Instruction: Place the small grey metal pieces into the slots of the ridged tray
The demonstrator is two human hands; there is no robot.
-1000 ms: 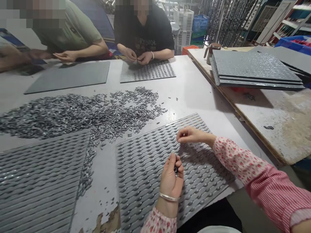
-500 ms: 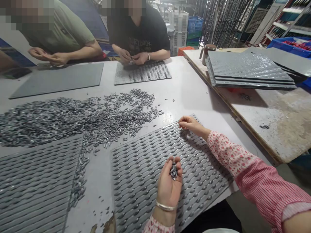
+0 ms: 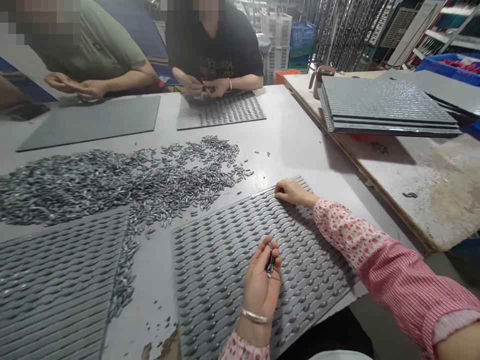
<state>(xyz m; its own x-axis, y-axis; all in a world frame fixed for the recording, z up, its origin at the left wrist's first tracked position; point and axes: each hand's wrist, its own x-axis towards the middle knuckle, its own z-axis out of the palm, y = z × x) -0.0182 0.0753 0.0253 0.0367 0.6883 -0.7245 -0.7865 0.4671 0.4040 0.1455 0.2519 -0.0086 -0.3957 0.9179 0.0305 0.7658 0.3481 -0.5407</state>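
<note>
1. At the far left, a grey slotted tray (image 3: 56, 280) lies flat on the counter (image 3: 292, 145), its near end running out of view.
2. Behind and beside it, a wide heap of small metal pieces (image 3: 112, 182) spreads over the counter and trails down between the two near trays.
3. Across the counter, two other people sit with their hands close together over a plain grey mat (image 3: 93, 120) and a perforated tray (image 3: 221, 110).
4. The near slotted tray (image 3: 225, 270) lies in front of the person wearing the camera.
5. The left hand (image 3: 262, 285) hovers palm up over that tray, fingers curled around a few metal pieces (image 3: 269, 261).
6. The right hand (image 3: 292, 192) rests at the tray's far edge, fingers tucked narrow; whether it holds anything I cannot tell.
7. On the right, a stack of trays (image 3: 386, 107) sits on a second, worn counter (image 3: 431, 190).
</note>
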